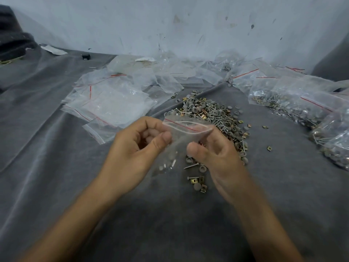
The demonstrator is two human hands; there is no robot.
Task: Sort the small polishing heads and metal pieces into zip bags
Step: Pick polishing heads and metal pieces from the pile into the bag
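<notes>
Here, empty zip bags point(105, 103) lay left of centre. At mid-frame the left hand point(132, 150) pinched one edge of a limp zip bag point(181, 130), the right hand point(217, 154) gripping the other. It looked light and slippery, best held by its stiffer zip strip. The heap of polishing heads and metal pieces point(213, 114) sat behind, filled bags point(302, 103) far right.

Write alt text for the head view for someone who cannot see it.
The left hand and right hand hold a small clear zip bag with a few pieces inside, over a grey cloth. Behind it lies a pile of grey caps, screws and brass clips, with empty bags to its left and filled bags to its right.
</notes>
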